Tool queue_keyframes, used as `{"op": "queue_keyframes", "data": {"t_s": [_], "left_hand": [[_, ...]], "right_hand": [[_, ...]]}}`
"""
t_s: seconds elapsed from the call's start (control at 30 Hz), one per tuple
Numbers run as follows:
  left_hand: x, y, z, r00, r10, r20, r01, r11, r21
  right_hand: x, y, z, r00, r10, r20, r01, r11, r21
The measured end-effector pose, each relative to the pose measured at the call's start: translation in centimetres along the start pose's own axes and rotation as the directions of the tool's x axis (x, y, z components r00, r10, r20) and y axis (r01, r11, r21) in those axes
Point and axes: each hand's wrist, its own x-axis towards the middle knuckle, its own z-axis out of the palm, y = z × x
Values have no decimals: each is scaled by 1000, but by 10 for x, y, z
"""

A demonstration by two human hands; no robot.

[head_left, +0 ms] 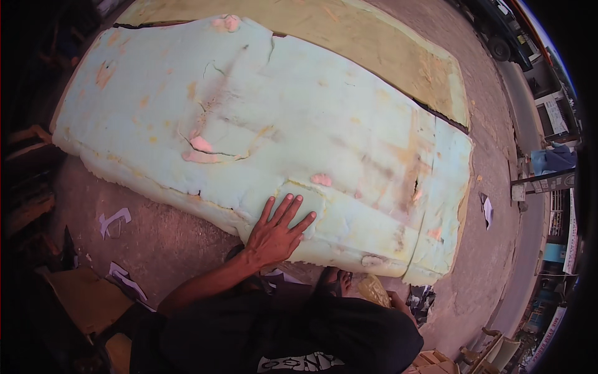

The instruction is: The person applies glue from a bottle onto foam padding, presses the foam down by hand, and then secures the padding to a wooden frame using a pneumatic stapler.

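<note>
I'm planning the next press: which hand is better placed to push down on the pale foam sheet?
Probably the left hand: it rests spread on the pale foam sheet. The mostly hidden right hand is off it, beside a crumpled yellowish bag.

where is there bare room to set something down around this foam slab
On the bare ground right of the foam slab, below the pale scrap there; less room lies between the slab's near edge and the white scrap on the left. Crowded: lower left, with the brown board, and below the slab, with a foot and the plastic bag.
</note>
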Motion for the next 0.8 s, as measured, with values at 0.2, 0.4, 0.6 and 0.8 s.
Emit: {"op": "queue_keyframes", "data": {"t_s": [0.2,0.4,0.6,0.8], "left_hand": [[6,4,12,996,-90,-1,90,995,41],[3,4,-1,995,-100,30,98,994,54],[11,8,11,988,-153,10,152,986,64],[6,10,7,975,-222,10,219,967,134]], "right_hand": [[2,116,47,901,383,203,-264,856,-444],[62,-74,36,904,-364,-225,413,880,235],[173,-135,63,607,-782,-141,502,515,-695],[172,-139,57,709,-703,-60,479,541,-692]]}}
